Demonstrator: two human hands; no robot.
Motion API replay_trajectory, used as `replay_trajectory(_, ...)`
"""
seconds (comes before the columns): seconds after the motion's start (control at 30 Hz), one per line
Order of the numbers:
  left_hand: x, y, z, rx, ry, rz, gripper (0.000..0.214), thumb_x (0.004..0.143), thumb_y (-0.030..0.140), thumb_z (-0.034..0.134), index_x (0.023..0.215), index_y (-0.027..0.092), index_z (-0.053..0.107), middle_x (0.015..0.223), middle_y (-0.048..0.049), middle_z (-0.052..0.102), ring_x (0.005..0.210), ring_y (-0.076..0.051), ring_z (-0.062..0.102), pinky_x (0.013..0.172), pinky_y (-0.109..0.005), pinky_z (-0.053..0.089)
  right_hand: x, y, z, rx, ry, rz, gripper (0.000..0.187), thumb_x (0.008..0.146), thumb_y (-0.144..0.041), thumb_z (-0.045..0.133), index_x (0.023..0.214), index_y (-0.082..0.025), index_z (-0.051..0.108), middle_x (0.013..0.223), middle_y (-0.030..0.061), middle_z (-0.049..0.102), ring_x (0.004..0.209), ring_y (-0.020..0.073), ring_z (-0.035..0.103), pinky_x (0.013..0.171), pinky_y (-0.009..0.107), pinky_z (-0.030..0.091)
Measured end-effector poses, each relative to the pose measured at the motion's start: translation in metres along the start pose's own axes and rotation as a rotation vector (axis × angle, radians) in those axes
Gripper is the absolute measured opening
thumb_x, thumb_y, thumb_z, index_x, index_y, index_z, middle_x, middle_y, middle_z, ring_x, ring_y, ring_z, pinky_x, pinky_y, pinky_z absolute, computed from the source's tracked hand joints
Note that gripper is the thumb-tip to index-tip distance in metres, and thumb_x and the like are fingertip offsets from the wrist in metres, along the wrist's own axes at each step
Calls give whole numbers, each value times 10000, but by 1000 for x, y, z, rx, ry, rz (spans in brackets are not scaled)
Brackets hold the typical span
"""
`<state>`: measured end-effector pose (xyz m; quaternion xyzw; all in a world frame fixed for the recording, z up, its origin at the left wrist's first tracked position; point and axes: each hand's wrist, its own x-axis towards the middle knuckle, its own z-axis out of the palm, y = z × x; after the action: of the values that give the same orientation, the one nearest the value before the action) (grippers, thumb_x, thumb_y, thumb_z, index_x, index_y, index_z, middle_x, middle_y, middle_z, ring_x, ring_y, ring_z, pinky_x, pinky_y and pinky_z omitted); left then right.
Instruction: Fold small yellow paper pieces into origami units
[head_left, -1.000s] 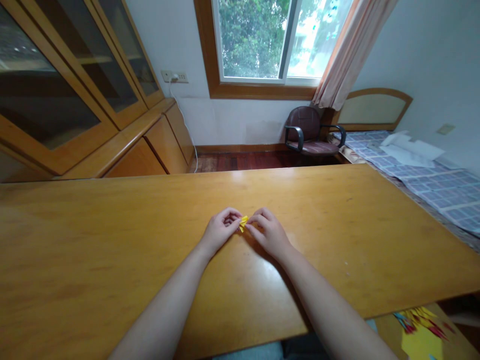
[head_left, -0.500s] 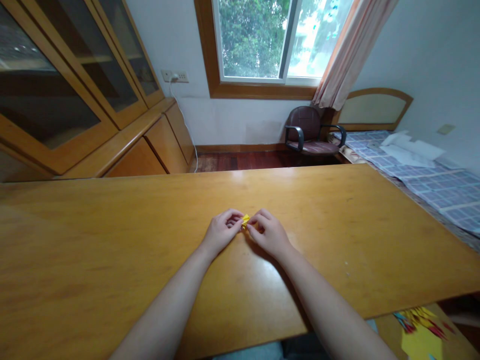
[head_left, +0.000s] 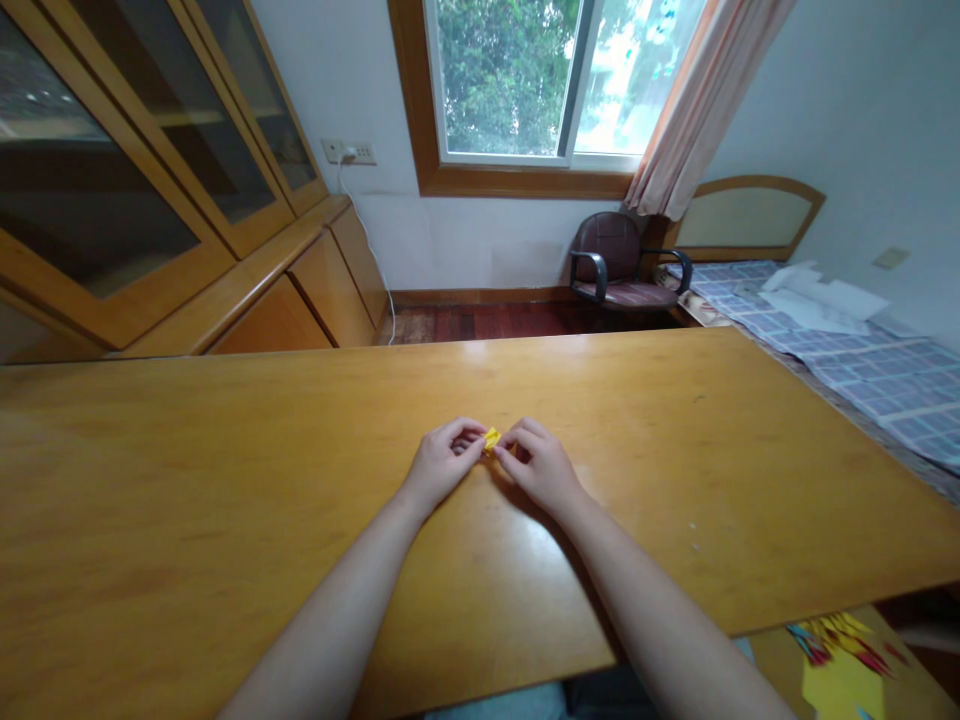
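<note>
A small folded piece of yellow paper (head_left: 491, 438) sits between my two hands at the middle of a wooden table (head_left: 225, 470). My left hand (head_left: 442, 462) pinches its left side with curled fingers. My right hand (head_left: 540, 466) pinches its right side, fingers bent over it. Both wrists rest low over the tabletop. Most of the paper is hidden by my fingertips.
Sheets of yellow and coloured paper (head_left: 840, 665) lie below the table's near right edge. A dark office chair (head_left: 619, 262) stands beyond the table under the window. A bed with a patterned cover (head_left: 862, 365) runs along the right. Wooden cabinets (head_left: 187, 200) line the left wall.
The yellow paper looks smaller and more tucked between my fingertips than a second ago. My hands have hardly shifted.
</note>
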<state>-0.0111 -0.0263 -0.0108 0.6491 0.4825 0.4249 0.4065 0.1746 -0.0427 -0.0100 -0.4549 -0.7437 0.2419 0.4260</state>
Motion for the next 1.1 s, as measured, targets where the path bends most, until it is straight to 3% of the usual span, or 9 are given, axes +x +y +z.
replay_trajectory(0.5,3,-2,0,-275,23,-128,269,750,338,728,932,159,641,745,4,666,713,-153,682,739,-301,592,0,2,-1,-2,146,-18,122,884,-252,609,779,-191,623,784,17,583,612,113,528,576,242,450)
replay_trajectory(1.1,0,6,-1,-238,-85,-120,290,781,418,700,933,179,639,840,-26,700,760,-176,707,755,-311,590,1,6,3,-80,64,-45,108,911,-257,590,842,-202,652,819,34,628,688,139,590,643,252,487)
